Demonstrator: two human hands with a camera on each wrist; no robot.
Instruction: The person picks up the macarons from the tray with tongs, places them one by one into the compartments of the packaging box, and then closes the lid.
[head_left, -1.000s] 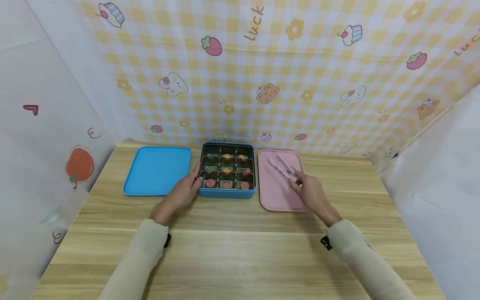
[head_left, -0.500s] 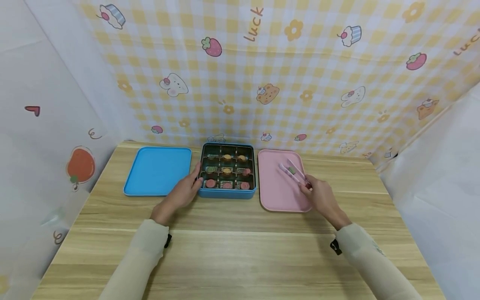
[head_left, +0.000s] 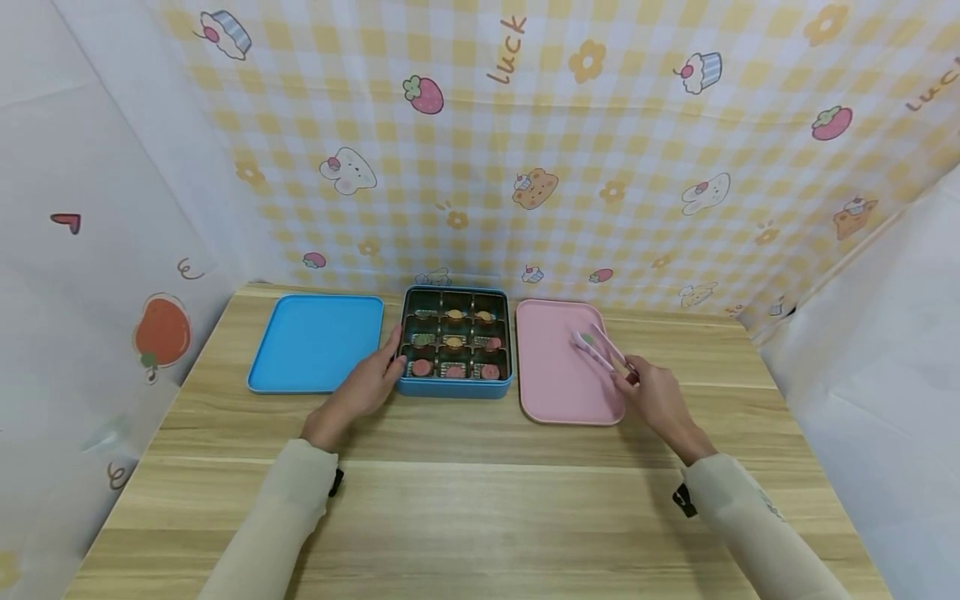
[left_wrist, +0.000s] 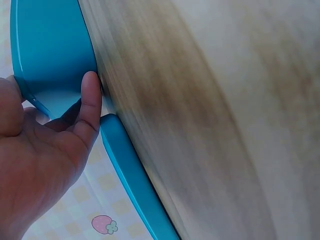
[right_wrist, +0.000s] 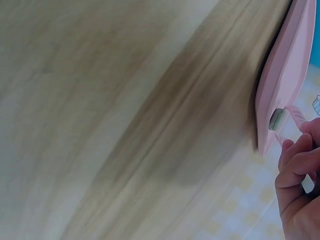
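My left hand (head_left: 365, 382) rests against the left side and front corner of a blue box (head_left: 454, 387), fingers along its wall and thumb at the corner. Dark compartments divide the box; small green, yellow and reddish-pink pieces lie in several of them. In my right hand (head_left: 660, 402) I hold pale pink tongs (head_left: 613, 354) over a pink tray (head_left: 551, 392). A green piece (head_left: 587, 339) is at the tong tips, also visible as a greenish block (right_wrist: 277, 119) in the right wrist view. Whether the tips pinch it or stand around it, I cannot tell.
A flat bright blue tray or lid (head_left: 322, 342) lies left of the box. All these stand on a wood-grain table (head_left: 480, 517), near its back edge. Behind hangs a yellow checked cloth (head_left: 465, 158); white sheets (head_left: 75, 317) close off the sides.
My right hand and the tongs have moved right and slightly toward me across the pink tray. The left hand and the box have stayed in place.
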